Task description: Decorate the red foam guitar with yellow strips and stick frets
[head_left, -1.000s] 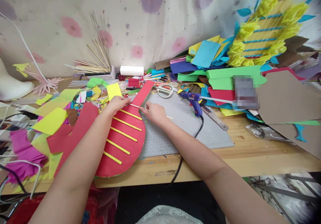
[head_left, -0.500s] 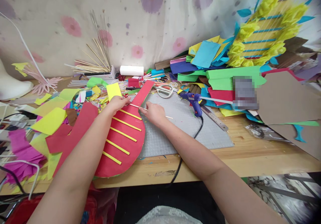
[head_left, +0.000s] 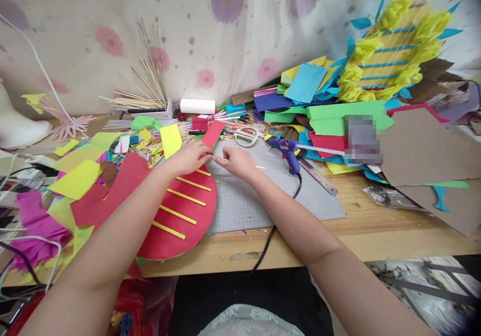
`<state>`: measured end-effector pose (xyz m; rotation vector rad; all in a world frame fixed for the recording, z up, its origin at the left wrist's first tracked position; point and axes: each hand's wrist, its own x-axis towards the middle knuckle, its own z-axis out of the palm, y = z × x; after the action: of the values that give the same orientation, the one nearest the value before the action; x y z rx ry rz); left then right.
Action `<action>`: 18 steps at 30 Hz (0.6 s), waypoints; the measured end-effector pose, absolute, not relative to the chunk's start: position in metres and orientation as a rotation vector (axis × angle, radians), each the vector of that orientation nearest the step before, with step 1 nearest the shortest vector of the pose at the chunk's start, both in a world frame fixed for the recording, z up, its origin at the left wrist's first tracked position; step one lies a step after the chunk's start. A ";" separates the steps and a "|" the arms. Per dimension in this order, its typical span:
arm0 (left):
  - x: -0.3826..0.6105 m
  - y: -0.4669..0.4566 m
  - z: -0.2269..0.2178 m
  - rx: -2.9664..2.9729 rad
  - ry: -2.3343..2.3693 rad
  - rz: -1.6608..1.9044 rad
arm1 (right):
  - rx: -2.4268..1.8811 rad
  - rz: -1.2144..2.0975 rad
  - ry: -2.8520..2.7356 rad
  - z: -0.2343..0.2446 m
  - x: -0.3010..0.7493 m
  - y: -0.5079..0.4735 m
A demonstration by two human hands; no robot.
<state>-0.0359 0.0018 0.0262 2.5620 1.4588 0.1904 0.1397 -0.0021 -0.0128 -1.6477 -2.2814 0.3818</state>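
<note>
Across to the right my left hand (head_left: 190,156) had moved since half a second before, so that its fingertips now met those of my right hand (head_left: 240,162), and the red guitar-shaped piece (head_left: 201,213) had shifted slightly with it. Nearest me ran the wooden table edge (head_left: 361,238), a black cord (head_left: 267,243) hanging over it. The red piece lay just beyond, left of centre, its round body toward me and its neck pointing away, with yellow strips (head_left: 178,214) across the body. Under my right forearm, and to the right of the red piece, lay a grey cutting mat (head_left: 311,200). My right hand was pinched narrow on a pale stick (head_left: 260,167), whose end showed beyond the hand on the right. My left fingers were bent down over the base of the neck; I could not tell whether they gripped the stick too. Farther off, to the right, were a metal ruler (head_left: 319,176) and a blue glue gun (head_left: 288,154), with scissors (head_left: 246,136) left of them. Beyond those lay a white roll (head_left: 197,106), and at the far right leaned a yellow guitar shape (head_left: 393,57) ringed with yellow paper flowers.
</note>
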 end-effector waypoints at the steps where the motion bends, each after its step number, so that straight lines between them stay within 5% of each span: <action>1: -0.034 0.001 0.027 2.572 1.416 0.143 | -1.634 0.374 -2.299 -0.010 0.143 -0.002; 18: -0.024 -0.015 0.029 2.228 1.268 0.187 | -1.315 0.382 -2.551 0.030 0.172 -0.001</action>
<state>-0.0241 -0.0154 0.0292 2.2281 1.2682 0.1872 0.1717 -0.0006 0.0305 -1.3152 -2.5515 0.3818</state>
